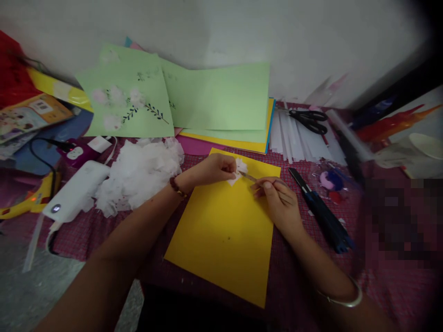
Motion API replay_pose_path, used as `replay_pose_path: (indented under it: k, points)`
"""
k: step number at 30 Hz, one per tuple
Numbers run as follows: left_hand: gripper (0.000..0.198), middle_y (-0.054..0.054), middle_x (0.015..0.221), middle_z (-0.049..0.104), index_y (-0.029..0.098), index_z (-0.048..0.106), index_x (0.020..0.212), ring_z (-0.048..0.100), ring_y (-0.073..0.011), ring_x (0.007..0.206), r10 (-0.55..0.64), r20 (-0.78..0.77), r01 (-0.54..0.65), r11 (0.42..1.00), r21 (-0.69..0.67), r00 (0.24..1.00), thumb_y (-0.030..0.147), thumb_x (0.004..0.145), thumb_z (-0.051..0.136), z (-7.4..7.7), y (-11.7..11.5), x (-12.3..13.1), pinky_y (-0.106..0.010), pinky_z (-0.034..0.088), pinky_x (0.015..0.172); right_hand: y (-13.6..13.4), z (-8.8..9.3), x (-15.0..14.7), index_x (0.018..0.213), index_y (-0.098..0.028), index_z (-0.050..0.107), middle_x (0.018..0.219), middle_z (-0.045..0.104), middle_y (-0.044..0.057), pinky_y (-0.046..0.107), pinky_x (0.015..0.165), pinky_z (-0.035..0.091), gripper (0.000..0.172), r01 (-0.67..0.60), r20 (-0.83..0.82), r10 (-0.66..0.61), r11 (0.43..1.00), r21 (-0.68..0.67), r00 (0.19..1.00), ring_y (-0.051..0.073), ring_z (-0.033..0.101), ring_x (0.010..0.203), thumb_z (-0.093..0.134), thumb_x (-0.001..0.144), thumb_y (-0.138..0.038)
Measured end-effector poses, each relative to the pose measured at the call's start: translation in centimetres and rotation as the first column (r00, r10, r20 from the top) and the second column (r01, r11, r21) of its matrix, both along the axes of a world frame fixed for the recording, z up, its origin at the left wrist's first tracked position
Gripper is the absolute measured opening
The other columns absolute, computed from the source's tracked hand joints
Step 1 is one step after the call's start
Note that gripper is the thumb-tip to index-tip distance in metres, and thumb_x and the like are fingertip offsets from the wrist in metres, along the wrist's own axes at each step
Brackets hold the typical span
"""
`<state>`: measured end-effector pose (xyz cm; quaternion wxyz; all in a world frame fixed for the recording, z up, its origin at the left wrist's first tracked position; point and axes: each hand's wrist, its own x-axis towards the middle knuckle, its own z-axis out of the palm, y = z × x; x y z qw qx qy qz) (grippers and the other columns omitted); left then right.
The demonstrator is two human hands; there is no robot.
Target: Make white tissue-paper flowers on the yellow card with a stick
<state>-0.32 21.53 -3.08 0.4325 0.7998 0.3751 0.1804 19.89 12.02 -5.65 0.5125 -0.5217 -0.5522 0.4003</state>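
A yellow sheet (221, 235) lies in front of me on the table. Above its far end, my left hand (221, 168) pinches a small, crinkled white tissue piece (241, 164). My right hand (280, 200) grips a thin pointed stick (247, 176), its tip at the tissue piece; I cannot tell whether it is a brush. A large heap of white tissue pieces (138, 170) sits left of the sheet. On the right lies a box cutter (320, 210) with its blade out.
Green sheets (221, 97), one bearing tissue flowers (136, 98), lean against the wall. Black-handled scissors (309, 120) rest on translucent sticks (290, 143). A yellow glue gun (32, 198), a white power bank (78, 189) and cables are at left. A white cup (415, 154) stands far right.
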Motion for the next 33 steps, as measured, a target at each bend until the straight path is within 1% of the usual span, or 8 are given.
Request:
replay_pose_path:
  k: [6,8,18,20,23,25,27,33]
  points:
    - [0.009,0.002,0.063,0.057,0.014,0.062,0.065,0.047,-0.0075,0.061,0.125,-0.002,-0.124,0.987,0.106,0.992,0.014,0.072,0.057,-0.8,-0.1,1.1,-0.021,0.031,0.057,-0.7,0.2,0.3,0.082,-0.024,0.062,0.077,0.064,0.005,0.035,0.06,0.055,0.023,0.145,-0.079,-0.142,0.989,0.028,0.987,0.017,0.062,0.063,0.047,0.094,-0.036]
    - [0.01,0.002,0.062,0.057,0.013,0.062,0.064,0.047,-0.0075,0.06,0.153,0.008,-0.153,0.981,0.12,0.988,0.014,0.073,0.058,-1.1,0.0,1.3,-0.021,0.031,0.056,-1.0,0.2,0.3,0.079,-0.024,0.062,0.074,0.062,0.004,0.035,0.061,0.054,0.022,0.145,-0.096,-0.139,0.988,0.056,0.986,0.017,0.062,0.064,0.047,0.094,-0.032]
    - [0.011,0.001,0.063,0.06,0.013,0.063,0.065,0.05,-0.0085,0.061,0.158,0.056,-0.164,0.979,0.123,0.986,0.015,0.075,0.058,-1.7,0.1,1.6,-0.02,0.034,0.056,-0.6,0.1,-0.4,0.075,-0.022,0.06,0.075,0.061,0.004,0.035,0.063,0.05,0.025,-0.009,0.13,-0.004,0.995,0.104,0.992,0.017,0.06,0.068,0.046,0.095,-0.028]
    - [0.01,-0.001,0.07,0.063,0.013,0.064,0.073,0.053,-0.0097,0.065,0.222,0.099,-0.234,0.965,0.122,0.97,0.019,0.078,0.058,-1.9,0.1,1.6,-0.021,0.038,0.059,-0.6,0.0,-0.5,0.076,-0.023,0.059,0.075,0.061,0.004,0.035,0.064,0.049,0.024,-0.024,0.173,0.004,0.994,0.109,0.985,0.017,0.059,0.068,0.045,0.095,-0.028]
    - [0.017,-0.007,0.091,0.067,0.013,0.065,0.091,0.058,-0.0137,0.081,0.364,0.14,-0.388,0.89,0.239,0.921,0.023,0.085,0.053,-2.6,0.4,1.2,-0.025,0.044,0.072,-0.7,-0.2,-0.6,0.08,-0.022,0.058,0.077,0.06,0.003,0.033,0.066,0.048,0.023,-0.05,0.249,0.012,0.988,0.149,0.968,0.016,0.059,0.07,0.043,0.096,-0.026]
    - [0.02,-0.009,0.101,0.067,0.013,0.063,0.099,0.058,-0.0162,0.093,0.396,0.103,-0.407,0.851,0.331,0.912,0.022,0.088,0.048,-3.1,0.7,0.8,-0.028,0.044,0.084,-0.9,-0.4,-0.6,0.084,-0.022,0.057,0.08,0.059,0.003,0.032,0.067,0.048,0.02,-0.083,0.316,0.022,0.98,0.181,0.948,0.015,0.059,0.074,0.042,0.096,-0.024]
    - [0.022,-0.01,0.105,0.067,0.014,0.062,0.102,0.058,-0.0175,0.098,0.39,0.044,-0.377,0.848,0.372,0.92,0.02,0.09,0.045,-3.6,0.9,0.5,-0.031,0.043,0.09,-1.1,-0.6,-0.5,0.089,-0.021,0.056,0.083,0.058,0.003,0.032,0.069,0.048,0.017,-0.129,0.401,0.034,0.969,0.212,0.916,0.016,0.059,0.077,0.041,0.096,-0.021]
    - [0.021,-0.009,0.106,0.066,0.015,0.061,0.103,0.058,-0.0186,0.098,0.383,-0.003,-0.35,0.846,0.402,0.924,0.019,0.089,0.046,-3.7,0.8,0.3,-0.032,0.043,0.092,-1.3,-0.8,-0.7,0.099,-0.022,0.053,0.088,0.058,0.006,0.034,0.071,0.049,0.013,-0.253,0.589,0.043,0.926,0.28,0.807,0.019,0.058,0.083,0.042,0.094,-0.016]
